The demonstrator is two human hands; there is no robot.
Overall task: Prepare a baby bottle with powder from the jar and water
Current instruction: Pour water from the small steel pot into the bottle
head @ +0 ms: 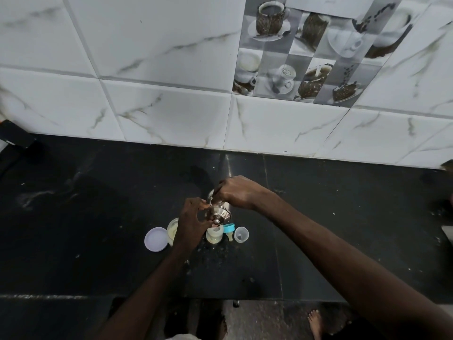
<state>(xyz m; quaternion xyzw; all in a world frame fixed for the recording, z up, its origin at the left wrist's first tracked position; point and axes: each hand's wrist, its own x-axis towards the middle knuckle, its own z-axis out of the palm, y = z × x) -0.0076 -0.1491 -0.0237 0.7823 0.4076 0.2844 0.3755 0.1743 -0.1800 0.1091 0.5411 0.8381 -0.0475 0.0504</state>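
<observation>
Both hands meet over the middle of the black stone counter [343, 217]. The right hand [236, 192] is clenched around the top of a small steel vessel [226, 208], which is tipped over on its side. Just what part it has hold of is hidden under the knuckles. The left hand [193, 222] comes in from below. Its fingers are curled around the vessel's cone-shaped steel lid [217, 214], with a fingertip tucked under the lid's knob.

Right under that knob stands the baby bottle [214, 236], upright and open on the counter, with something pale yellow inside. Any marks on its wall are too small to read from here.

The powder jar [172, 231] stands just left of the bottle, open and partly behind the left wrist, with cream powder showing inside. Its lavender lid [156, 239] lies flat against the jar's left side. To the right of the bottle lies the blue screw ring with the teat [229, 231], and next to that the clear bottle cap [241, 234] sits mouth up. Pale specks are scattered on the stone around the bottle.

The wall behind is white marble-look tile [147, 57], with one picture tile [306, 57] of coffee cups and beans. One cup there has a round emblem that is too blurred to read.

A bare foot [315, 323] shows on the floor below the counter's edge.
</observation>
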